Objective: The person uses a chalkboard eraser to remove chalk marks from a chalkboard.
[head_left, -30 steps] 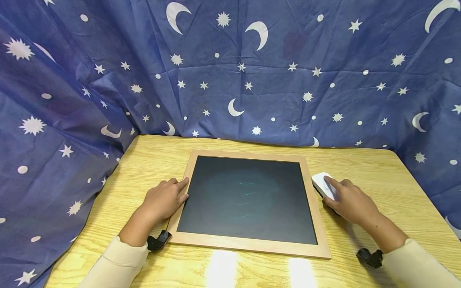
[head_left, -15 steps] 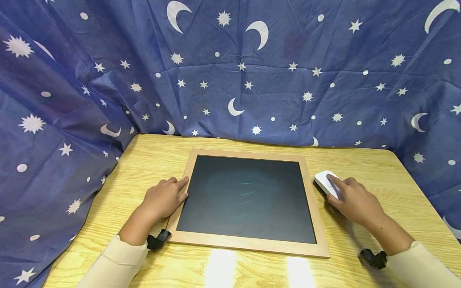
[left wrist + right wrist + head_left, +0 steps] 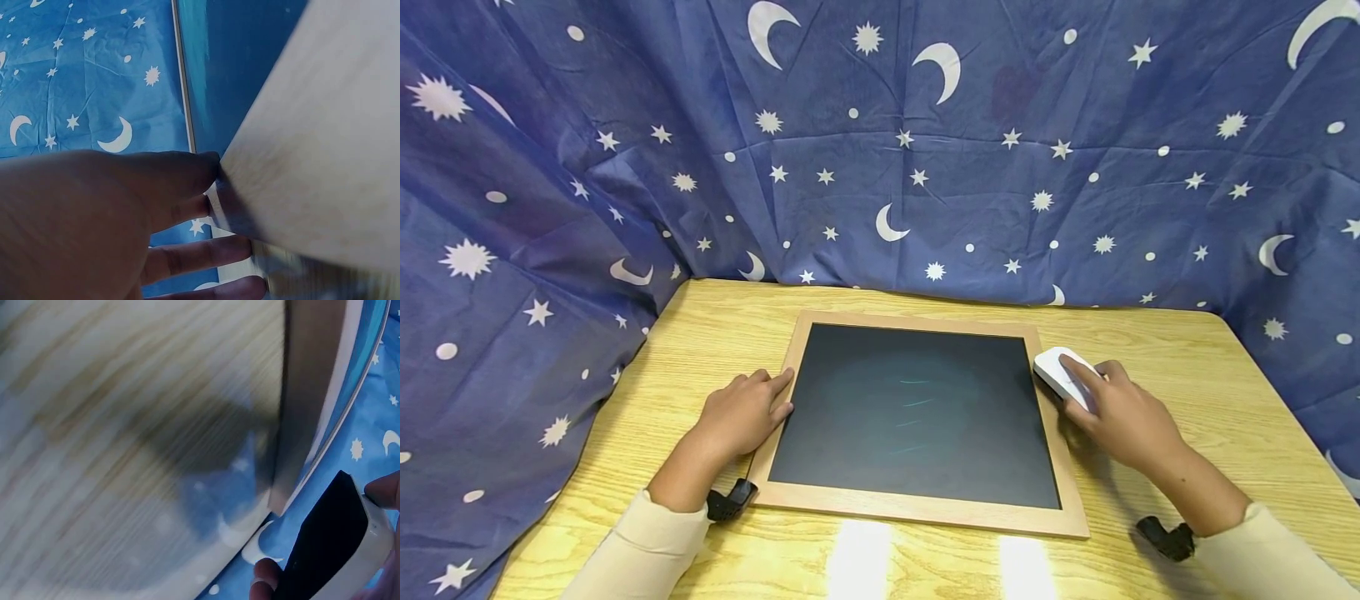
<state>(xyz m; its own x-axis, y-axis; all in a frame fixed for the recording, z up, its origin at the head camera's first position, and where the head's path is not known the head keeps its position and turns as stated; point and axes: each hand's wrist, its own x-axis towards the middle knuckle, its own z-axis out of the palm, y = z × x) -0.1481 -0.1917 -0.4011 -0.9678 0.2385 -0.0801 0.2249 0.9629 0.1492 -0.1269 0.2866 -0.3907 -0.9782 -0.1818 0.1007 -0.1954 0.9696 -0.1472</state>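
Note:
A black chalkboard (image 3: 914, 454) in a light wooden frame lies on the table, with several faint chalk strokes (image 3: 917, 403) near its middle. My left hand (image 3: 735, 417) rests its fingertips and thumb against the frame's left side, fingers mostly straight in the left wrist view. My right hand (image 3: 1131, 421) grips a white chalkboard eraser (image 3: 1056, 364) between thumb and fingers, the index finger lying on its top. The eraser is tilted just beyond the frame's right side and overlaps its edge in the head view. Its black felt underside (image 3: 328, 540) shows in the right wrist view.
The wood-grain table (image 3: 722, 321) extends around the board on all sides. A blue curtain (image 3: 850, 200) with white moons and stars hangs behind the table and along both sides. Black wrist cameras (image 3: 732, 502) are worn on both wrists.
My right hand moved slightly right with the eraser, then back left, bringing it up to the frame's right edge. My left hand and the board have stayed in place.

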